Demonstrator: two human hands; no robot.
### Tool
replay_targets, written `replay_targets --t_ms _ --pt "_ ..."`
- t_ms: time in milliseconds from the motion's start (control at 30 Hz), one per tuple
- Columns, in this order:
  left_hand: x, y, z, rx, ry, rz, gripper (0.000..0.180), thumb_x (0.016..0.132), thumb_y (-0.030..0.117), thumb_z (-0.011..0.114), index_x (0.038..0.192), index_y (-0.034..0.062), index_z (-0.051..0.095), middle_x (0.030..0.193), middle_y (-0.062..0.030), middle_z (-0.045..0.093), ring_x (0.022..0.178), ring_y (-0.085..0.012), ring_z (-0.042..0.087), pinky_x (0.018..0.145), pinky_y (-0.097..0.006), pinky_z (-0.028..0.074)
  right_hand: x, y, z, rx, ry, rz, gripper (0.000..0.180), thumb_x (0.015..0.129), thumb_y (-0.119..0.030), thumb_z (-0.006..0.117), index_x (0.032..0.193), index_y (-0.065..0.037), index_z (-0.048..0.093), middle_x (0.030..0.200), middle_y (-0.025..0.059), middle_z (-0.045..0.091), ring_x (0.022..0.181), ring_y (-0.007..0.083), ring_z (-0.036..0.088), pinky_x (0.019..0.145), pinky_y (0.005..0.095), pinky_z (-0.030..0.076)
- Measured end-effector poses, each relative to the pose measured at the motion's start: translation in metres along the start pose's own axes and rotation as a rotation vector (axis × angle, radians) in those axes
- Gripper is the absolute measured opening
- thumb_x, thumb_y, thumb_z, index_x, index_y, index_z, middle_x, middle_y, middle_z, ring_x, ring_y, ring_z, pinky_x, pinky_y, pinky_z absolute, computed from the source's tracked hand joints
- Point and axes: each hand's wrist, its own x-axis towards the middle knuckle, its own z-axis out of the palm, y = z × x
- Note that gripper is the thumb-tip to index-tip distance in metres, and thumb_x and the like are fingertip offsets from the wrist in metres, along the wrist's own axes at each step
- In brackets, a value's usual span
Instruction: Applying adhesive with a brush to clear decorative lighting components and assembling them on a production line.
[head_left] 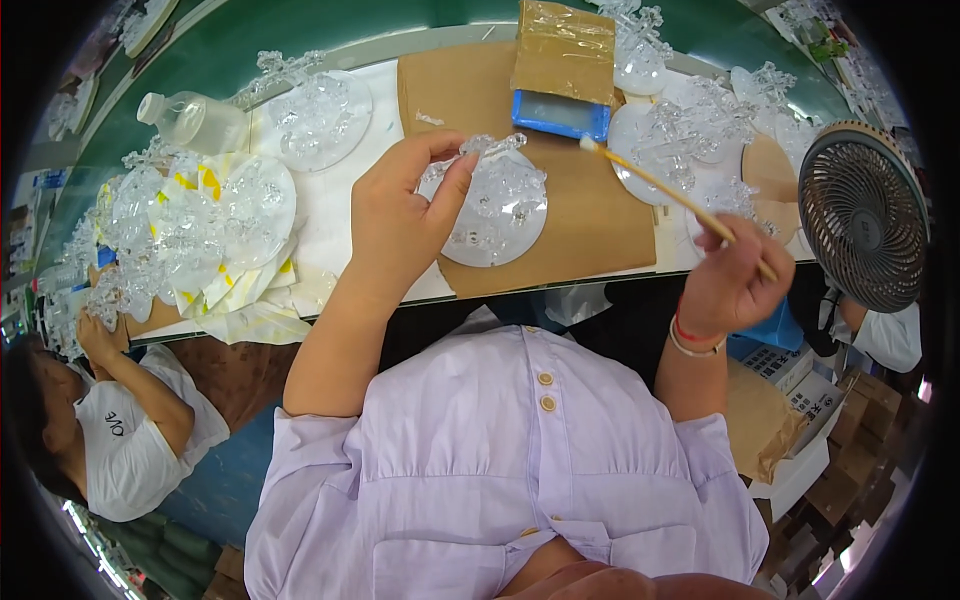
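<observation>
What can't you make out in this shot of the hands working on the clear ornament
Head view only:
- Left hand covers the near edge of the clear ornament; its grip underneath is hidden.
- The thin stick passes into the right hand, so its lower part is hidden.
- The blue tray: a brown taped box covers its contents.
- The rim blurs piled clear pieces.

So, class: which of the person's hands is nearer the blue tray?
Left. The left hand is just below-left of the blue tray; the right hand is farther off, lower right.
</observation>
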Motion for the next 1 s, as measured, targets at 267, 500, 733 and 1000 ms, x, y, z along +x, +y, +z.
replay_targets --t_ms 267,500,733,1000 --pt "0.002 -0.003 0.002 -0.027 0.004 0.058 0.016 0.082 0.011 0.074 0.095 0.0035 0.068 0.088 -0.0093 0.07 0.08 -0.0211 0.068 0.071 -0.028 0.052 -0.041 -0.022 -0.018 0.041 -0.384 0.003 0.018 0.098 -0.019 0.052 0.094 -0.002 0.049 0.079 0.0186 0.064 0.055 0.0194 0.054 0.053 0.0299 0.045" --pt "0.002 -0.003 0.001 -0.042 0.008 0.044 0.016 0.081 0.01 0.074 0.094 0.0032 0.069 0.088 -0.0086 0.07 0.08 -0.0193 0.067 0.072 -0.027 0.051 -0.044 -0.015 0.0 -0.044 -0.636 -0.121 0.006 0.089 -0.008 0.056 0.089 -0.003 0.053 0.082 0.0154 0.068 0.057 0.0237 0.058 0.054 0.034 0.046" --pt "0.0 -0.002 0.001 -0.05 -0.006 0.062 0.016 0.082 0.008 0.073 0.095 0.0017 0.069 0.088 -0.0088 0.069 0.081 -0.019 0.066 0.073 -0.027 0.051 -0.053 -0.007 0.017 -0.103 -0.677 -0.301 0.014 0.082 -0.006 0.065 0.087 -0.002 0.052 0.088 0.0148 0.066 0.059 0.0258 0.057 0.052 0.0339 0.044" --pt "0.007 -0.009 -0.001 0.027 0.011 0.193 0.016 0.078 0.007 0.075 0.092 0.0041 0.07 0.089 -0.0079 0.069 0.083 -0.0226 0.066 0.074 -0.03 0.052 -0.036 -0.02 0.045 -0.249 -0.729 -0.415 0.021 0.077 -0.003 0.069 0.089 0.0 0.052 0.086 0.0162 0.063 0.061 0.0264 0.058 0.051 0.0332 0.043"
